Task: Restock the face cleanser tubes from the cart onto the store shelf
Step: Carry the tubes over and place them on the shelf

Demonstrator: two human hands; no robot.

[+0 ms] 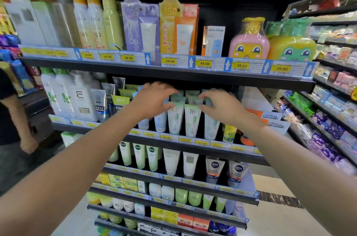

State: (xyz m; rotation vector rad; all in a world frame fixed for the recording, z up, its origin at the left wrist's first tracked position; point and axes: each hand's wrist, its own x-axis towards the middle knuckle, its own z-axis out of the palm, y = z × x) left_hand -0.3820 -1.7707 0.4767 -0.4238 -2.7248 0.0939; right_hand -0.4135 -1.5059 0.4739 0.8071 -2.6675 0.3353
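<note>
Several white face cleanser tubes (pixel 192 120) with pale green ends stand cap-down in rows on the second shelf (pixel 81 128), more of them behind the front ones. My left hand (pixel 152 98) arches over the left rows, its fingers and thumb closing round the top end of a tube (pixel 174 118). My right hand (pixel 220 107) reaches in from the right and pinches the top of a tube in the row behind (pixel 195 100) between thumb and fingers. The cart is out of view.
The shelf above (pixel 173 73) overhangs close over my hands, carrying sunscreen boxes and bottles. Men's cleanser tubes (pixel 100 104) stand to the left and L'Oreal boxes (pixel 272 118) to the right. Another shelving unit (pixel 328 100) runs along the right. A person (pixel 11 112) stands at the far left.
</note>
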